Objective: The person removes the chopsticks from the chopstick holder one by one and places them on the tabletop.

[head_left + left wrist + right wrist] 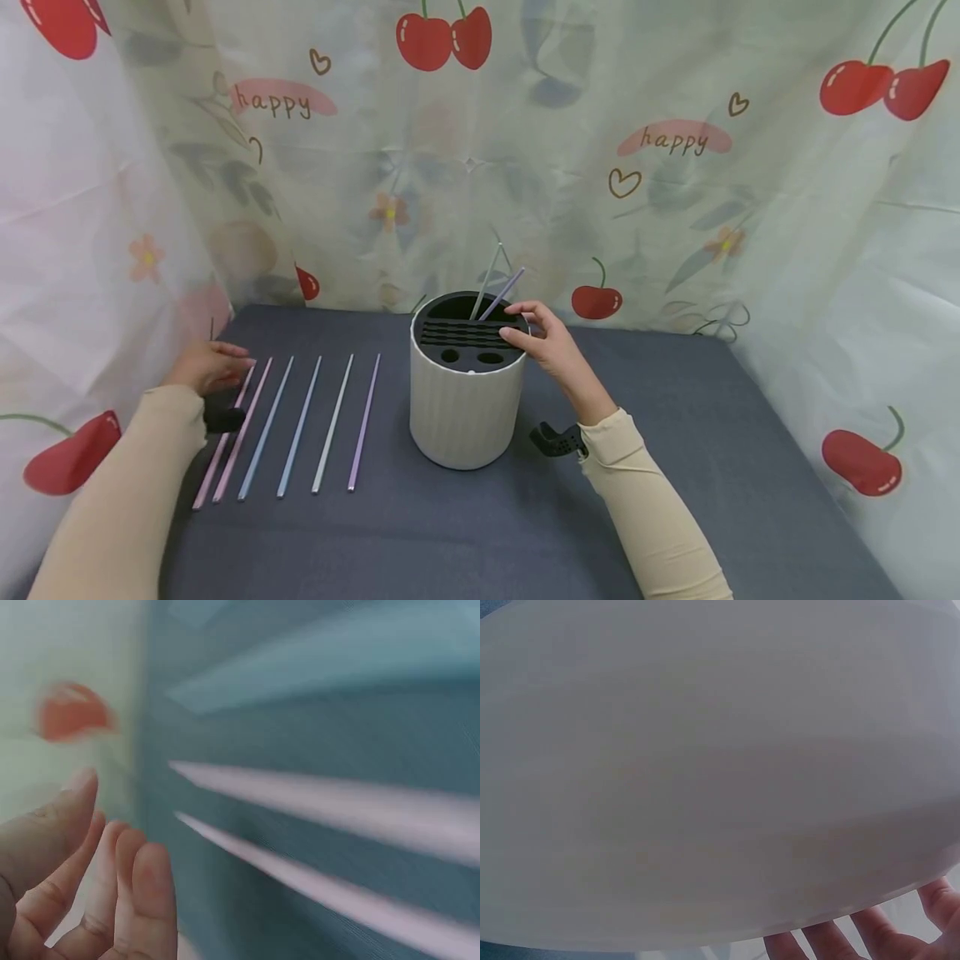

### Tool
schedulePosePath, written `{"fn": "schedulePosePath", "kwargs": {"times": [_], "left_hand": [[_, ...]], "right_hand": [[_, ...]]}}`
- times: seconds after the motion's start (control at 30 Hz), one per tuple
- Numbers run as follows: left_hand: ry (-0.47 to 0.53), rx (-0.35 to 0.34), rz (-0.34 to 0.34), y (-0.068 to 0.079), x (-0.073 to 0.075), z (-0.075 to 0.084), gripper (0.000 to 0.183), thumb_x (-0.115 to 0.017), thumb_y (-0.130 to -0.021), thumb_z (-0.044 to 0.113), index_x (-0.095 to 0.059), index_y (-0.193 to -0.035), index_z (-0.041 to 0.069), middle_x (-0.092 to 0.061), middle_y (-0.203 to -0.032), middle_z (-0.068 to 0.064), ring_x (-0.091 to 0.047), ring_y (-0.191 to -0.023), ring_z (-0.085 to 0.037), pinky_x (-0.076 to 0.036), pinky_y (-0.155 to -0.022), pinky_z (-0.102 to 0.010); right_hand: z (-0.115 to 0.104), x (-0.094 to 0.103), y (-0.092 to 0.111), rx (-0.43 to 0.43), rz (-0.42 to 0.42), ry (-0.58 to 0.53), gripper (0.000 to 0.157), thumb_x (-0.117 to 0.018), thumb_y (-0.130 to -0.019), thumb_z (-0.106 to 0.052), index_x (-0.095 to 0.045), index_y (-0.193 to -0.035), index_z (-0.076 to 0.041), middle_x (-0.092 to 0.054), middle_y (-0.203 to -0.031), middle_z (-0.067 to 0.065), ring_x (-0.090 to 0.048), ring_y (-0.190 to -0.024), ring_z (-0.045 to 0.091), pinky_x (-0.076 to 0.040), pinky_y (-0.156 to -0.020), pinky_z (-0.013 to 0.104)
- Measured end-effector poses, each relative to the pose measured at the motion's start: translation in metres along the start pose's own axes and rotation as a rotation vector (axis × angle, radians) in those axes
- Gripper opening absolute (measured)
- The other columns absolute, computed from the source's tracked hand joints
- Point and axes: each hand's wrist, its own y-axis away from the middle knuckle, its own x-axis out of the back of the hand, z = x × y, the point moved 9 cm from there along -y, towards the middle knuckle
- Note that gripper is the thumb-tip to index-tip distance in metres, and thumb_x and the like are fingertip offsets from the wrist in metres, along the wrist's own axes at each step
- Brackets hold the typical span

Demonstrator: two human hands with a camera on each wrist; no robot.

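My left hand hovers at the far ends of two pink sticks on the table's left side. In the left wrist view its thumb and fingers are loosely bent, apart, with nothing between them. A ribbed white pen holder with a black slotted insert stands upright mid-table. With thumb and fingers over its right rim, my right hand holds the pen holder. Inside its back compartment lean a pale stick and a purple stick. The holder's wall fills most of the right wrist view.
Right of the pink sticks, two blue sticks, a white stick and another purple stick lie side by side. Dark grey cloth covers the table. A cherry-printed curtain hangs behind and at both sides.
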Motion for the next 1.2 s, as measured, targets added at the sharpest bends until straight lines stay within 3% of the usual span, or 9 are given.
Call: {"fn": "schedulePosePath", "kwargs": {"times": [0.1, 0.17, 0.33, 0.47, 0.57, 0.7, 0.83, 1.0, 1.2], "left_hand": [[0.136, -0.107, -0.02, 0.001, -0.012, 0.049, 0.008, -0.062, -0.094, 0.007, -0.06, -0.102, 0.008, -0.063, -0.076, 0.017, -0.062, -0.07, 0.002, -0.056, -0.068, -0.017], [0.202, -0.177, 0.001, 0.005, -0.022, 0.087, 0.01, -0.063, -0.094, 0.012, -0.059, -0.103, 0.014, -0.064, -0.082, 0.017, -0.063, -0.074, 0.002, -0.056, -0.07, -0.015], [0.412, -0.339, 0.073, 0.029, -0.057, 0.181, 0.025, -0.068, -0.09, 0.016, -0.06, -0.113, 0.012, -0.063, -0.094, 0.008, -0.065, -0.08, -0.002, -0.056, -0.076, -0.015], [0.582, -0.434, 0.002, 0.046, -0.098, 0.239, 0.027, -0.069, -0.088, 0.008, -0.061, -0.113, 0.006, -0.062, -0.096, -0.001, -0.065, -0.082, -0.01, -0.057, -0.08, -0.021], [0.586, -0.456, -0.1, 0.055, -0.132, 0.267, 0.027, -0.067, -0.089, 0.006, -0.061, -0.115, 0.005, -0.06, -0.103, -0.004, -0.064, -0.089, -0.014, -0.056, -0.086, -0.025], [0.461, -0.455, -0.216, 0.061, -0.175, 0.285, 0.033, -0.064, -0.092, 0.007, -0.058, -0.124, 0.001, -0.059, -0.114, -0.006, -0.062, -0.101, -0.018, -0.055, -0.093, -0.03], [0.293, -0.448, -0.264, 0.059, -0.206, 0.288, 0.033, -0.064, -0.092, 0.007, -0.058, -0.124, 0.0, -0.061, -0.117, -0.009, -0.062, -0.108, -0.023, -0.053, -0.096, -0.035], [0.159, -0.42, -0.3, 0.054, -0.23, 0.284, 0.029, -0.065, -0.092, 0.007, -0.061, -0.12, 0.002, -0.061, -0.12, -0.015, -0.061, -0.112, -0.029, -0.051, -0.1, -0.04], [0.08, -0.395, -0.348, 0.053, -0.246, 0.281, 0.028, -0.065, -0.091, 0.004, -0.061, -0.118, -0.001, -0.058, -0.122, -0.018, -0.06, -0.112, -0.029, -0.051, -0.099, -0.039]], "right_hand": [[0.0, 0.001, 0.0, 0.004, 0.007, 0.005, 0.039, -0.064, -0.094, -0.026, -0.051, -0.129, -0.013, -0.033, -0.15, 0.012, -0.048, -0.119, 0.032, -0.044, -0.089, 0.039], [0.0, 0.002, 0.0, 0.007, 0.011, 0.006, 0.039, -0.063, -0.094, -0.025, -0.051, -0.129, -0.012, -0.034, -0.149, 0.012, -0.049, -0.116, 0.031, -0.044, -0.088, 0.038], [0.002, 0.001, -0.002, 0.009, 0.012, 0.003, 0.039, -0.063, -0.094, -0.025, -0.051, -0.129, -0.012, -0.035, -0.148, 0.013, -0.051, -0.11, 0.03, -0.045, -0.088, 0.039], [0.002, 0.0, -0.001, 0.007, 0.01, 0.007, 0.039, -0.063, -0.094, -0.026, -0.051, -0.129, -0.012, -0.035, -0.148, 0.012, -0.051, -0.112, 0.03, -0.045, -0.09, 0.039], [0.002, -0.001, -0.001, 0.004, 0.008, 0.006, 0.039, -0.063, -0.094, -0.025, -0.051, -0.129, -0.012, -0.036, -0.148, 0.012, -0.052, -0.111, 0.03, -0.046, -0.09, 0.039], [0.001, -0.001, -0.001, 0.0, 0.008, 0.001, 0.04, -0.063, -0.094, -0.025, -0.05, -0.129, -0.012, -0.038, -0.146, 0.013, -0.052, -0.107, 0.029, -0.046, -0.091, 0.039], [0.0, -0.001, -0.001, -0.005, 0.007, -0.009, 0.04, -0.063, -0.094, -0.026, -0.05, -0.13, -0.012, -0.038, -0.145, 0.013, -0.052, -0.107, 0.028, -0.047, -0.092, 0.04], [0.0, -0.002, -0.002, -0.007, 0.005, -0.02, 0.04, -0.063, -0.094, -0.026, -0.05, -0.13, -0.012, -0.039, -0.143, 0.013, -0.052, -0.105, 0.027, -0.047, -0.091, 0.039], [0.002, -0.001, -0.002, -0.004, 0.008, -0.018, 0.04, -0.063, -0.095, -0.025, -0.05, -0.13, -0.012, -0.042, -0.14, 0.014, -0.054, -0.099, 0.024, -0.048, -0.092, 0.04]]}}
